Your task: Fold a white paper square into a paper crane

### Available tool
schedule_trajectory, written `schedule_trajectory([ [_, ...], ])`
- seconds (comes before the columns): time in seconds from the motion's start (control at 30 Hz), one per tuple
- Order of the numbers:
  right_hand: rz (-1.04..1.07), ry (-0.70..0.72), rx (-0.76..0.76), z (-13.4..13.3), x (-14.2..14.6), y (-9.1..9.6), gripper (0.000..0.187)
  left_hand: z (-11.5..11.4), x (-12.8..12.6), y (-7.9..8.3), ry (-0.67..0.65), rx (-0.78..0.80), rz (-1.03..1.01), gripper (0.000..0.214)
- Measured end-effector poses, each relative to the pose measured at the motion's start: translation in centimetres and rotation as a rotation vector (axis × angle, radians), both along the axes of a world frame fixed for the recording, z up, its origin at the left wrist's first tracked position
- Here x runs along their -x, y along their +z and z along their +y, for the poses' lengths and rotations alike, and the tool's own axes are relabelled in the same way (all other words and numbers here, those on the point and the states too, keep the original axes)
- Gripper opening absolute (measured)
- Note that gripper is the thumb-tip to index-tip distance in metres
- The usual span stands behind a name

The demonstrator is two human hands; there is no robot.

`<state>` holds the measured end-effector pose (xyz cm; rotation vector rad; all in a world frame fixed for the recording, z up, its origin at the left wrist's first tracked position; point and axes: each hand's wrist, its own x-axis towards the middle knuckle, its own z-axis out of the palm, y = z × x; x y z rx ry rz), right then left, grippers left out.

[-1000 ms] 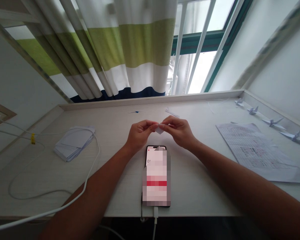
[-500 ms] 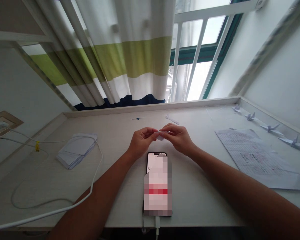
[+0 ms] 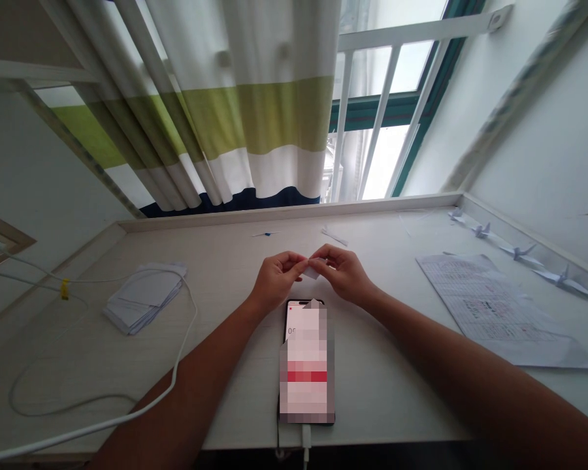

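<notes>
A small folded piece of white paper [image 3: 314, 269] is held above the middle of the desk. My left hand [image 3: 279, 277] pinches its left edge between thumb and fingers. On the other side, my right hand [image 3: 342, 273] grips the paper, its thumb lying along the near face. The fingertips of both hands nearly meet, and they hide part of the folds. Just below the hands lies a phone [image 3: 306, 362], with most of its screen blurred out and a cable plugged into its lower end.
Folded paper cranes [image 3: 522, 253] line the right edge. Near them lies a printed sheet [image 3: 485, 300]. A stack of white paper [image 3: 144, 297] sits at left, crossed by a white cable [image 3: 183, 352]. Paper strips [image 3: 334, 236] and a small blue-marked item [image 3: 267, 234] lie toward the back.
The paper has tilted, and more of its face shows on the right side. My fingers have shifted slightly on it. The whole view has moved a little.
</notes>
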<state>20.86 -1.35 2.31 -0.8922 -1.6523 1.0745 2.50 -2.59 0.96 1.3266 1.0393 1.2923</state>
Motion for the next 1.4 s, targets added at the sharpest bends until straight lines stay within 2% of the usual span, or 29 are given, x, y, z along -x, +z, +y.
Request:
schedule_trajectory([
  [0.13, 0.002, 0.009, -0.002, 0.1, -0.1, -0.4, 0.026, 0.1, 0.0, -0.3, 0.004, 0.023, -0.024, 0.037],
  [0.37, 0.048, 0.029, -0.048, 0.1, -0.4, 0.1, 0.026, 0.0, 0.2, 0.1, -0.018, 0.05, -0.042, 0.037],
  [0.57, 0.067, 0.058, -0.057, 0.3, -0.4, -0.2, 0.029, 0.1, 0.5, 0.1, -0.037, 0.043, 0.005, 0.041],
  [0.8, 0.034, 0.039, -0.034, 0.1, 0.0, -0.1, 0.021, 0.0, 0.3, 0.0, -0.026, -0.102, 0.179, 0.026],
  [0.9, -0.035, -0.018, -0.039, 0.3, -0.1, -0.2, 0.017, -0.1, -0.2, -0.2, -0.012, -0.11, 0.235, 0.023],
  [1.07, -0.145, -0.047, -0.056, 0.6, -0.4, -0.5, 0.015, 0.0, -0.2, -0.4, -0.08, -0.105, 0.332, 0.023],
  [1.23, -0.146, -0.039, -0.086, 0.3, -0.3, -0.1, 0.016, -0.3, 0.1, 0.2, 0.02, -0.212, 0.515, 0.018],
  [1.4, -0.036, 0.001, 0.058, 0.4, -0.4, 0.0, 0.021, 0.0, -0.3, 0.1, -0.027, -0.088, 0.277, 0.024],
])
